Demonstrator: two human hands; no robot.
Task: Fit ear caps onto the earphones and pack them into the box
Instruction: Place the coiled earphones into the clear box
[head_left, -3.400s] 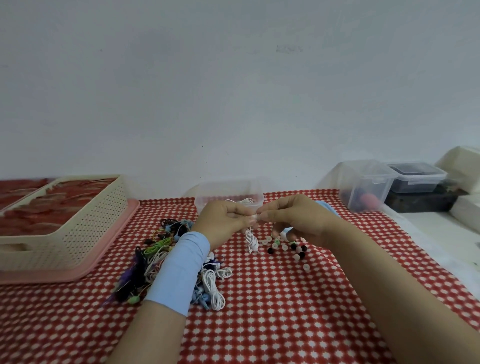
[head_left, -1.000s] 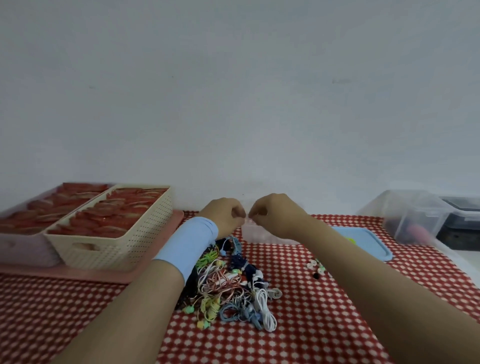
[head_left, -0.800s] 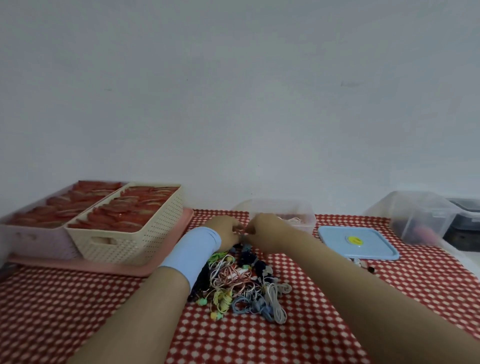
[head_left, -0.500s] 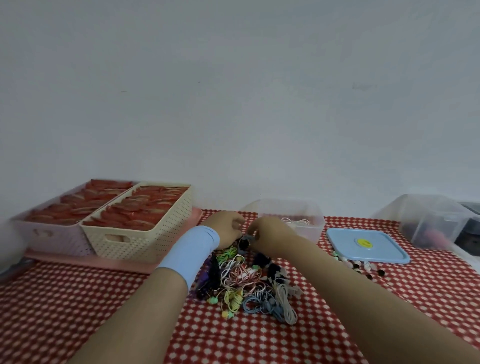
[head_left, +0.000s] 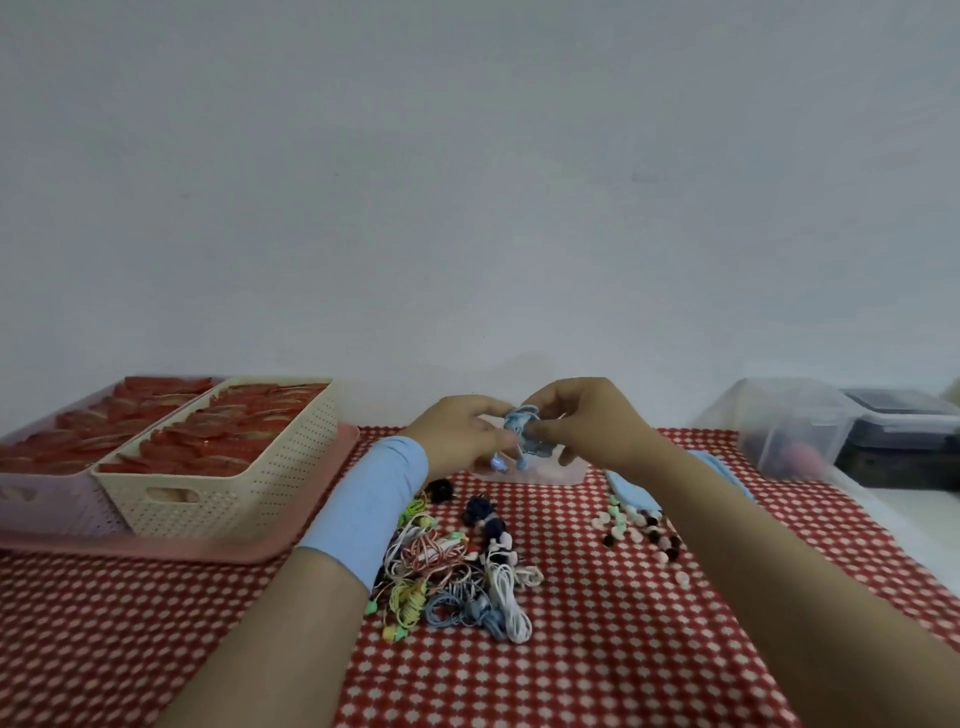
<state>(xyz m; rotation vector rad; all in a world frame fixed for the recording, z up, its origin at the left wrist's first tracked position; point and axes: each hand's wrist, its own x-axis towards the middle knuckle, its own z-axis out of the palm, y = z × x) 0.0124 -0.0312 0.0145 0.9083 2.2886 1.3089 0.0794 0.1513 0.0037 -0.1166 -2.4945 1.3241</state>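
Early going: left hand (head_left: 457, 435) and right hand (head_left: 584, 427) both pinch a pale blue coiled earphone set (head_left: 525, 434) near the clear plastic box (head_left: 566, 474), caps probably unfitted; multicoloured earphone heap (head_left: 457, 569) and loose ear caps (head_left: 640, 525) lie unpacked on tabletop (head_left: 571, 675)

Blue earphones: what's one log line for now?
left hand: holds blue earphones | right hand: pinches same | ear caps: loose on cloth | box: behind hands

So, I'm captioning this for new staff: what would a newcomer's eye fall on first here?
The left hand and right hand, mid-frame, hold a coiled blue earphone between them. Below lies a tangled pile of coloured earphones on the red checked cloth, with loose ear caps scattered to its right.
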